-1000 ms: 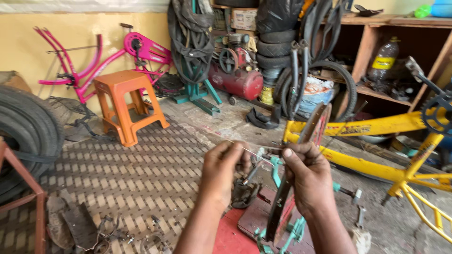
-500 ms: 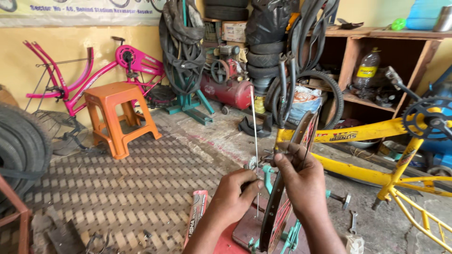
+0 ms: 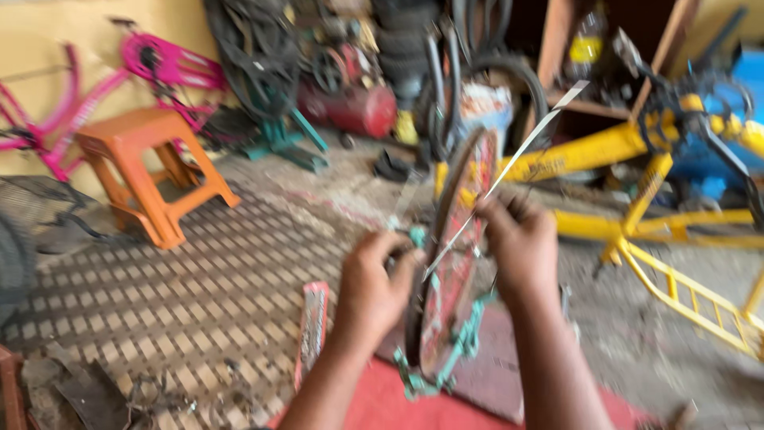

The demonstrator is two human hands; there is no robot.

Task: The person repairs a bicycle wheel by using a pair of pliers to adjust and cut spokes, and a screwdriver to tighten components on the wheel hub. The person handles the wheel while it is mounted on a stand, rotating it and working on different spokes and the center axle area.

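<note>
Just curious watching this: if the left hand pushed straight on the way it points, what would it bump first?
Probably the wheel rim in the green stand; the left hand already nearly touches it, though blur hides the gap.

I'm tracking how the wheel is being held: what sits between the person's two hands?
In the head view, the wheel rim in its green stand sits between the left hand and right hand.

Open patterned floor (image 3: 199, 295) is lying left of the wheel (image 3: 454, 263); yellow frame (image 3: 668, 231) is crowding the right.
</note>
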